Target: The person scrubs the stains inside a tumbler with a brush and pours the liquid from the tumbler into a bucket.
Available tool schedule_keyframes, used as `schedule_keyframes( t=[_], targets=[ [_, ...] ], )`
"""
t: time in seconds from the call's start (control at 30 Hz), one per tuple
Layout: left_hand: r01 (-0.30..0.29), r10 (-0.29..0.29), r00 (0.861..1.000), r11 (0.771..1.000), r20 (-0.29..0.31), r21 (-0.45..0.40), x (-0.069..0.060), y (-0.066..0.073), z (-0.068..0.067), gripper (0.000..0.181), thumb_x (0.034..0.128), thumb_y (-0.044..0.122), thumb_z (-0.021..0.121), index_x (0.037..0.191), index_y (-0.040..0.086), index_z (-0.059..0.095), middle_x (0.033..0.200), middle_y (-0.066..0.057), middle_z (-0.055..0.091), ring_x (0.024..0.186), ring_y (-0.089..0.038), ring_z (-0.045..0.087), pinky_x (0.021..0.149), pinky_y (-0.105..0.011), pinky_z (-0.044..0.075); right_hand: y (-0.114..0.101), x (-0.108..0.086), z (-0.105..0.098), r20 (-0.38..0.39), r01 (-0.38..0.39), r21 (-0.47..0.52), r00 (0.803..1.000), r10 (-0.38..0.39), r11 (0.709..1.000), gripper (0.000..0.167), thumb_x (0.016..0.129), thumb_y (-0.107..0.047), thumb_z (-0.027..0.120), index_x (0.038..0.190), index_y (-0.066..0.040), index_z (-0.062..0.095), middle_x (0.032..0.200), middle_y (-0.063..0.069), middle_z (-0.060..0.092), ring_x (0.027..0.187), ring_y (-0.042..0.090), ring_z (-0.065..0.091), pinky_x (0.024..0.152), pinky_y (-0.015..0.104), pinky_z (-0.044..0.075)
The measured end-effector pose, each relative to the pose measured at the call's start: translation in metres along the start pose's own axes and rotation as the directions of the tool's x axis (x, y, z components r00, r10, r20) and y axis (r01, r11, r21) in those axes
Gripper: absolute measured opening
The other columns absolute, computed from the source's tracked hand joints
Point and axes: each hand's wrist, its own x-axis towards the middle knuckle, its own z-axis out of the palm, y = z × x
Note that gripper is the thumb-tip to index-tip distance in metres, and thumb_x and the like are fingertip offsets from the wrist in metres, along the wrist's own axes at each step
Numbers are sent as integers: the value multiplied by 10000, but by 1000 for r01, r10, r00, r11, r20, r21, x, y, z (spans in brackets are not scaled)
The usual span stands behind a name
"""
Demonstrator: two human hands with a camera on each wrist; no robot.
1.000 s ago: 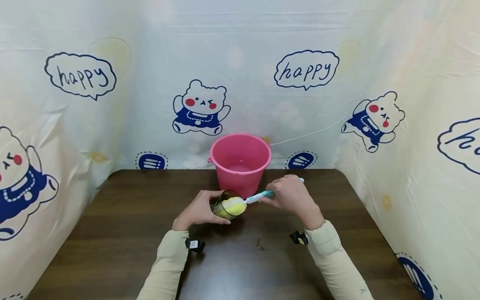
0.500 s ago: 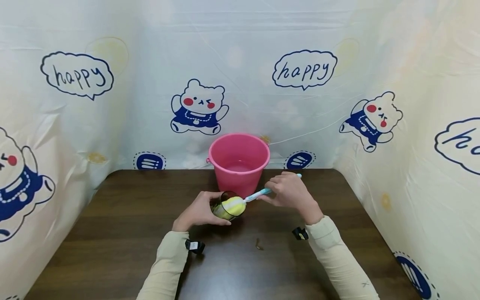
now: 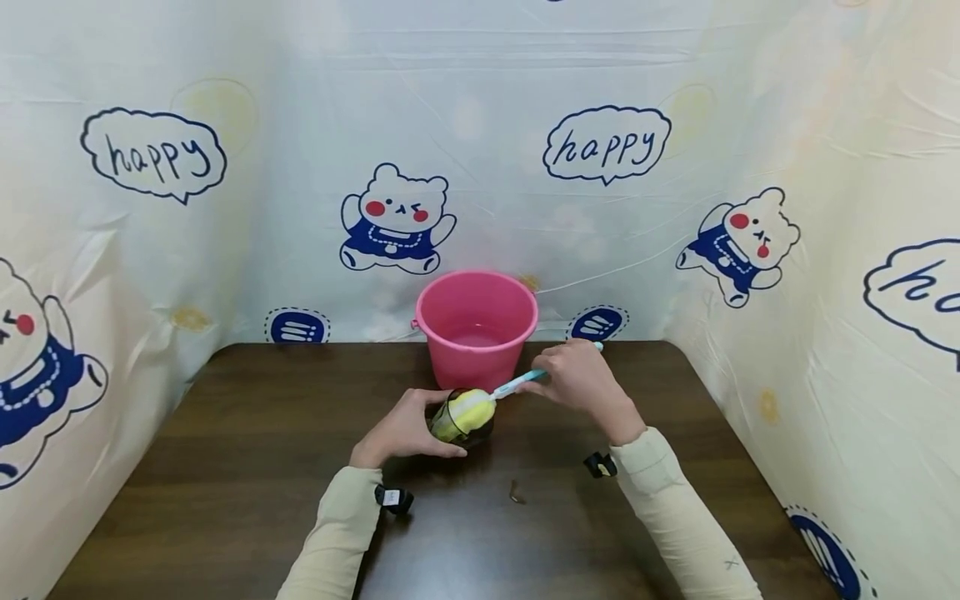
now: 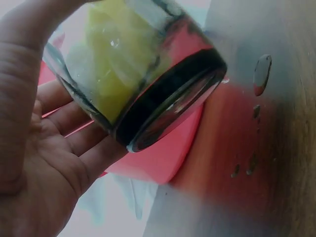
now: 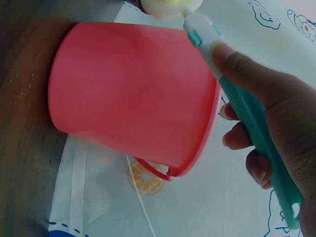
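Note:
My left hand (image 3: 408,427) grips a dark, see-through drinking glass (image 4: 173,84), holding it tilted above the table with its mouth toward the right. A yellow and white sponge head (image 3: 472,411) sits partly inside the glass. It belongs to a cup brush with a white and teal handle (image 5: 252,113). In the right wrist view, the fingers and thumb of my right hand (image 5: 276,98) are curled round that handle. Just behind both hands stands a pink bucket (image 3: 480,362), upright.
The dark wooden table (image 3: 247,467) has water drops (image 4: 261,74) beneath the glass. A small wet spot (image 3: 517,492) lies nearer the front. Printed cloth (image 3: 495,108) encloses the table's back and sides.
The glass has tipped a little, and its mouth faces more to the right. The brush handle has shifted slightly in angle with my right hand. Both grips stay the same.

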Motion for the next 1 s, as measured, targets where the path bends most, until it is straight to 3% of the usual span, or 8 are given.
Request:
schedule_keyframes(
  t=[0.23, 0.47, 0.57, 0.8, 1.0],
  targets=[
    [-33, 33, 999, 999, -33, 3, 1, 0, -2, 699, 640, 483, 956, 1254, 285, 689, 1151, 183, 683, 1060, -82, 610, 902, -343, 573, 2, -1, 0, -4, 35, 17, 999, -35, 999, 454, 739, -545, 868, 614, -182, 626, 533, -87, 532, 464, 65, 391, 483, 197, 343],
    [-50, 49, 998, 999, -45, -8, 1, -1, 0, 691, 662, 465, 949, 1267, 282, 673, 1162, 162, 676, 1051, -96, 606, 891, -340, 575, -1, -4, 2, -7, -52, 20, 999, 52, 998, 512, 747, -558, 860, 565, -192, 552, 496, -96, 460, 453, 66, 336, 465, 202, 300],
    [-53, 52, 997, 999, -53, -14, 1, -1, -1, 685, 648, 459, 958, 1251, 291, 680, 1152, 164, 683, 1054, -97, 608, 892, -333, 573, -4, -8, 3, -5, -55, 24, 998, 55, 998, 508, 746, -545, 864, 552, -181, 567, 485, -106, 439, 444, 61, 312, 454, 199, 278],
    [-41, 41, 998, 999, -46, -1, -1, 0, -3, 689, 665, 476, 943, 1271, 291, 673, 1167, 168, 675, 1058, -96, 603, 903, -344, 574, -4, -7, 4, -48, -69, 31, 996, 71, 997, 440, 742, -506, 883, 610, -170, 632, 527, -87, 532, 466, 63, 362, 484, 209, 296],
    [-26, 26, 998, 1000, -55, -16, -4, 2, -6, 656, 639, 464, 960, 1217, 304, 693, 1114, 165, 692, 1034, -104, 609, 873, -326, 578, 1, -13, 13, -91, -1, 64, 996, 6, 998, 423, 747, -512, 867, 621, -169, 653, 551, -77, 595, 460, 50, 372, 476, 177, 310]
  ],
)
